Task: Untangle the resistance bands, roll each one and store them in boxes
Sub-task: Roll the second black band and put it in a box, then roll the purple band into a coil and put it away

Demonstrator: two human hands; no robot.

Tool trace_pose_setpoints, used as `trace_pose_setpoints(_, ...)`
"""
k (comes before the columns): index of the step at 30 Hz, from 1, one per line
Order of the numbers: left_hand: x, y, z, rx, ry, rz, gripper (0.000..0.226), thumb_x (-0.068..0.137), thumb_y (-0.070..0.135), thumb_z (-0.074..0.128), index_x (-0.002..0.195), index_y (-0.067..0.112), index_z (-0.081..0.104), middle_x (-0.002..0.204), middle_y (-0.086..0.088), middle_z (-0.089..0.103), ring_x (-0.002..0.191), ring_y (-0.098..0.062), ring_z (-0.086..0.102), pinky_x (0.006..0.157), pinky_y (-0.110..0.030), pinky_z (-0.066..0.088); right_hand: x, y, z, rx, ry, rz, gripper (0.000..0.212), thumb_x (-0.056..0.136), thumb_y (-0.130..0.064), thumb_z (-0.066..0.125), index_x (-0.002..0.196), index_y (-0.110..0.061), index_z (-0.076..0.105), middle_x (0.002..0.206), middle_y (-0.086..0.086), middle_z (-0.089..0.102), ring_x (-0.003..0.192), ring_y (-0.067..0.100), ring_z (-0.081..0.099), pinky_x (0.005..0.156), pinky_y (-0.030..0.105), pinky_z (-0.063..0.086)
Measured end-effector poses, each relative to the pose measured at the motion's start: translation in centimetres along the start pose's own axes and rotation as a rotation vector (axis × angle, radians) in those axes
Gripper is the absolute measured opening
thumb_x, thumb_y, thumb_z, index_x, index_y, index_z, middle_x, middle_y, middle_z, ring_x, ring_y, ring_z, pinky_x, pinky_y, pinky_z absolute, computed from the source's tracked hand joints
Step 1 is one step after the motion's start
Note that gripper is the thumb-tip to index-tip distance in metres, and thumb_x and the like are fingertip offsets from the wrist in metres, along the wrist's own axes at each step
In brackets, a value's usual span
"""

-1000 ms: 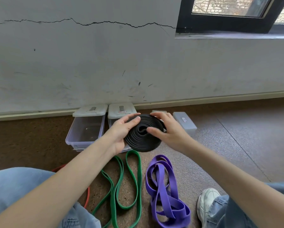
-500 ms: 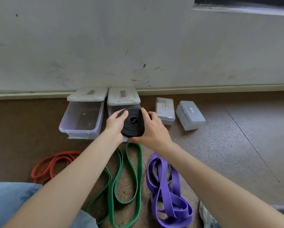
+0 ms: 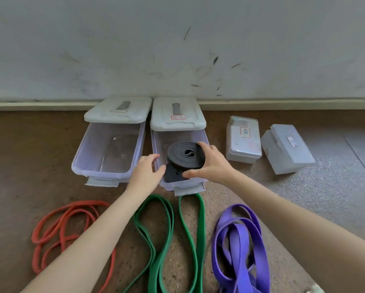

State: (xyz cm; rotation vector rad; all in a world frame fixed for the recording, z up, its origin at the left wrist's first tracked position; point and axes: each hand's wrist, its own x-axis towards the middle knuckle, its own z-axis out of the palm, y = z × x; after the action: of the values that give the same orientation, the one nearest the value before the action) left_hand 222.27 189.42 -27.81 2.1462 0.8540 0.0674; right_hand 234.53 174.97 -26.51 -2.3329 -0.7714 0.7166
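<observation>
The rolled black band (image 3: 185, 155) sat over the open right-hand box (image 3: 198, 180), gripped by the right hand (image 3: 211, 163), the left hand (image 3: 146, 172) spread beside it, with red (image 3: 61, 225), green (image 3: 177, 240) and purple (image 3: 238, 246) bands on the near floor.

Black rolled band (image 3: 185, 157) sits in the open box (image 3: 178, 183) — green (image 3: 190, 233), purple (image 3: 238, 246), red (image 3: 61, 225) bands lie loose.
</observation>
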Motion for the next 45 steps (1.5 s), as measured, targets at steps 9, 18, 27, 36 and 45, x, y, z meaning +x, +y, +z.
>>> trace_pose_setpoints(9,1.7,-4.3,2.3,0.121,-0.003,0.223,0.051,0.092,0.016,0.056,0.14,0.014,0.04,0.145,0.004,0.032,0.117,0.001,0.037,0.091,-0.011,0.027,8.2,1.7,6.6,-0.339,-0.039,0.087,0.104,0.067,-0.042,0.079,0.143,-0.01,0.016,0.14,0.016,0.027,0.125,0.041,0.035,0.098,0.044,0.039)
trace_pose_setpoints(18,1.8,-5.4,2.6,0.08,-0.014,0.261,0.047,0.093,0.019,0.054,0.138,0.016,0.04,0.146,0.003,0.029,0.125,-0.005,0.036,0.094,-0.01,0.024,9.5,3.4,7.4,-0.568,-0.257,0.096,0.115,0.072,-0.04,0.076,0.147,-0.009,-0.005,0.147,0.018,0.019,0.135,0.042,0.021,0.109,0.046,0.027)
trace_pose_setpoints(27,-1.0,-3.6,2.7,0.096,0.077,0.171,0.041,0.093,0.009,0.049,0.134,0.01,0.045,0.138,-0.004,0.04,0.12,-0.017,0.047,0.09,-0.017,0.034,5.6,1.7,3.5,-0.473,-0.125,-0.002,0.058,0.085,-0.015,0.062,0.134,-0.007,0.032,0.13,0.018,0.042,0.11,0.033,0.05,0.08,0.035,0.045)
trace_pose_setpoints(36,-10.2,-3.3,5.3,0.039,-0.066,0.083,0.033,0.091,0.004,0.045,0.123,0.01,0.052,0.122,-0.007,0.049,0.104,-0.021,0.054,0.09,-0.037,0.044,-7.5,5.1,1.9,-0.308,0.044,0.018,0.038,0.087,-0.01,0.053,0.125,-0.006,0.05,0.125,0.016,0.049,0.117,0.034,0.045,0.096,0.037,0.037)
trace_pose_setpoints(45,-14.4,-1.9,7.0,0.144,-0.256,0.137,0.035,0.094,0.01,0.043,0.127,0.017,0.047,0.126,-0.001,0.047,0.099,-0.013,0.053,0.08,-0.024,0.04,-13.5,11.7,6.6,-0.352,-0.22,0.416,0.076,0.08,-0.032,0.068,0.139,-0.006,0.027,0.142,0.017,0.03,0.122,0.035,0.048,0.094,0.038,0.041)
